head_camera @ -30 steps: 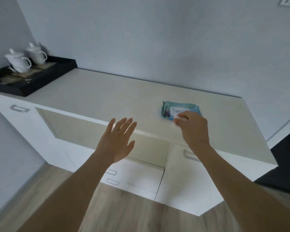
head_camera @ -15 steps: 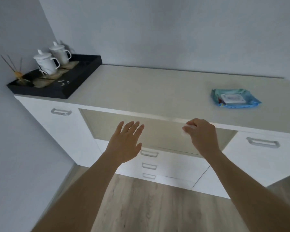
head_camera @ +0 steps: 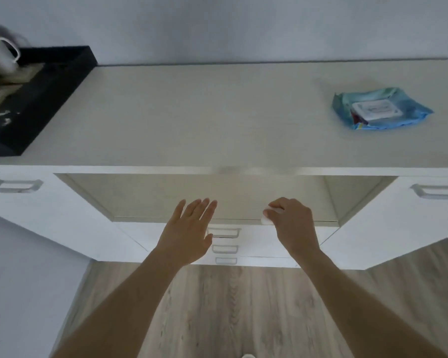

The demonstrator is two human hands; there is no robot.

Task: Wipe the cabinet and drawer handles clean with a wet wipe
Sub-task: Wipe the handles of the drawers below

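White folded wet wipe point(head_camera: 267, 220) sits pinched in the right hand point(head_camera: 292, 223) at the open shelf point(head_camera: 217, 197) front edge, above 3 silver drawer handles point(head_camera: 225, 252). Left hand point(head_camera: 189, 233) hovers flat, fingers straight. Blue wipes packet point(head_camera: 380, 109) lies far right on the pale counter point(head_camera: 192, 112).

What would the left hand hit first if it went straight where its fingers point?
Likely the back panel of the niche: the left hand points into that opening, though depth is unclear.

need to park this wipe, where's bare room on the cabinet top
The wide middle of the cabinet top, between the black tray at left and the wipe pack at right, is bare. The tray itself is crowded with mugs.
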